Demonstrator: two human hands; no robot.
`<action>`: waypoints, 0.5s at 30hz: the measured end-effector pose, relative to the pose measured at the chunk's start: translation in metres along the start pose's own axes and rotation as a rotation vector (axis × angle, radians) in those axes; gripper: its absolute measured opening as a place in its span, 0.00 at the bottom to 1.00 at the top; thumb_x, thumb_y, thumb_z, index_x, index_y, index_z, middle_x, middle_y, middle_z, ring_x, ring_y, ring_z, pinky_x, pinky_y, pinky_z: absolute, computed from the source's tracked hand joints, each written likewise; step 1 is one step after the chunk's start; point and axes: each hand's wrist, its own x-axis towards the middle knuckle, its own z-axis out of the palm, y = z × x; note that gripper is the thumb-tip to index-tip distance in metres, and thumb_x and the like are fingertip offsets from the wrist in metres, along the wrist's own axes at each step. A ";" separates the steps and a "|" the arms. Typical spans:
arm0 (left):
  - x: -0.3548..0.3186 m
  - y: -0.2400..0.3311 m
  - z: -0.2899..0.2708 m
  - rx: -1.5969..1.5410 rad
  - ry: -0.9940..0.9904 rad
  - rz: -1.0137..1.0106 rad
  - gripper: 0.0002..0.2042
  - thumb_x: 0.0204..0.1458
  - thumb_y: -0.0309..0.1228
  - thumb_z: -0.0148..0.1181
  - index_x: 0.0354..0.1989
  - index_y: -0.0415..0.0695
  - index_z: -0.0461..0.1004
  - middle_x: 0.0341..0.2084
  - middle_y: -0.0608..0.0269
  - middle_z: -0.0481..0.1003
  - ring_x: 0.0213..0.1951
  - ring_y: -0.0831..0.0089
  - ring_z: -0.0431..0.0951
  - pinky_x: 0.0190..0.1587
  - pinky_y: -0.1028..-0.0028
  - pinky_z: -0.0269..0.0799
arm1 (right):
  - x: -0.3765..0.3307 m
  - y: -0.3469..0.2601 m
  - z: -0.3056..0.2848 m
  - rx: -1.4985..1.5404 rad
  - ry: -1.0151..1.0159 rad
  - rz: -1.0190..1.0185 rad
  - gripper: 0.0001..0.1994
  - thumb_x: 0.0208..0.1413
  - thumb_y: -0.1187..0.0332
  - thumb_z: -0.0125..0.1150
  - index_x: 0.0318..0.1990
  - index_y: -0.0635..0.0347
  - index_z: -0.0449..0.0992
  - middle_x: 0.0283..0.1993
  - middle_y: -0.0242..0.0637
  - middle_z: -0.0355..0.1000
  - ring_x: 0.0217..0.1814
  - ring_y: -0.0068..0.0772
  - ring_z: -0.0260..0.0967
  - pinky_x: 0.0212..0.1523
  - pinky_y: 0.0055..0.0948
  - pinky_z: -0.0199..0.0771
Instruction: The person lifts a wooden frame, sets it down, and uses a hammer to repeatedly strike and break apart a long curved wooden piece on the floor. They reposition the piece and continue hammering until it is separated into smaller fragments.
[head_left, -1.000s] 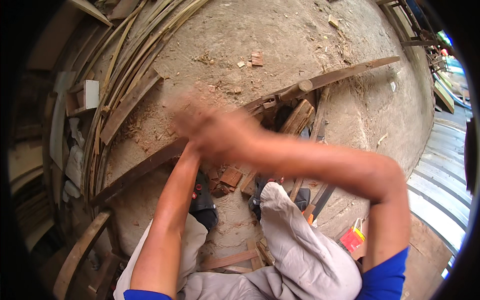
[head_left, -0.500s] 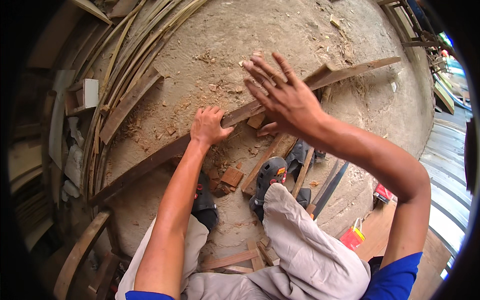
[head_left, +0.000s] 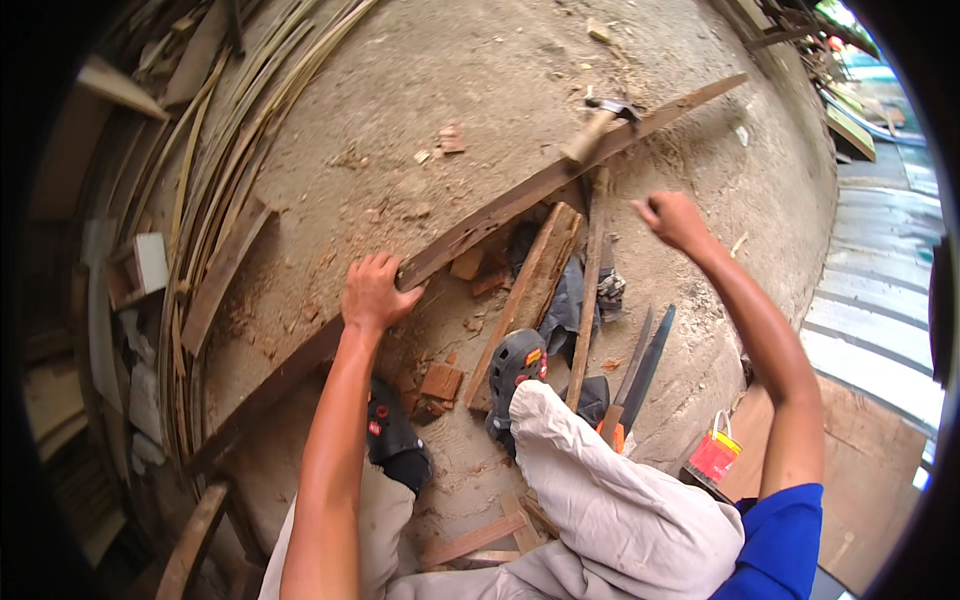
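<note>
A long, narrow dark wooden plank (head_left: 490,222) runs slantwise from the lower left to the upper right, just above the ground. My left hand (head_left: 372,292) is closed over its upper edge near the middle. Off to the plank's near side, my right hand (head_left: 672,220) hangs in the air with its fingers curled; whether something small is in them is hidden. A hammer (head_left: 592,135) with a pale wooden handle and metal head is by the far part of the plank, slightly blurred. Beneath the plank are wood offcuts (head_left: 440,380) and a thicker beam (head_left: 535,285).
A handsaw (head_left: 640,372) lies right of my shoe (head_left: 518,365). Bent wood strips (head_left: 225,160) are stacked at the left. A red and yellow packet (head_left: 715,455) sits by a plywood sheet (head_left: 860,480). Corrugated metal sheeting (head_left: 870,330) is at the right.
My right hand has drawn back right, away from the plank, and its spread fingers have curled. The hammer now shows at the plank. My left hand still grips the plank; the view has shifted.
</note>
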 end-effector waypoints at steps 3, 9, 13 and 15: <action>-0.001 0.002 -0.001 0.014 -0.002 -0.006 0.27 0.36 0.44 0.76 0.44 0.42 0.80 0.43 0.57 0.79 0.48 0.58 0.76 0.54 0.61 0.70 | 0.005 -0.036 0.001 0.213 -0.071 0.262 0.26 0.67 0.50 0.54 0.27 0.67 0.76 0.22 0.53 0.74 0.25 0.51 0.73 0.33 0.46 0.75; 0.000 0.004 -0.004 0.014 -0.005 -0.007 0.26 0.36 0.43 0.77 0.44 0.42 0.80 0.44 0.58 0.79 0.49 0.58 0.76 0.53 0.61 0.70 | 0.076 -0.067 -0.005 0.278 0.170 0.149 0.23 0.63 0.54 0.58 0.50 0.69 0.70 0.46 0.60 0.73 0.51 0.57 0.74 0.50 0.48 0.76; 0.000 0.004 -0.003 0.007 0.012 0.007 0.27 0.36 0.43 0.77 0.44 0.42 0.80 0.44 0.58 0.78 0.48 0.58 0.76 0.53 0.61 0.70 | 0.143 -0.084 -0.004 0.211 0.402 0.134 0.32 0.58 0.60 0.64 0.65 0.65 0.60 0.68 0.63 0.57 0.71 0.61 0.57 0.66 0.54 0.66; 0.000 0.004 -0.003 0.016 -0.017 -0.017 0.27 0.36 0.43 0.77 0.44 0.41 0.80 0.43 0.58 0.78 0.48 0.58 0.76 0.52 0.61 0.70 | 0.166 -0.088 -0.007 0.103 0.505 0.079 0.34 0.56 0.63 0.65 0.68 0.61 0.59 0.70 0.60 0.56 0.74 0.60 0.53 0.70 0.58 0.60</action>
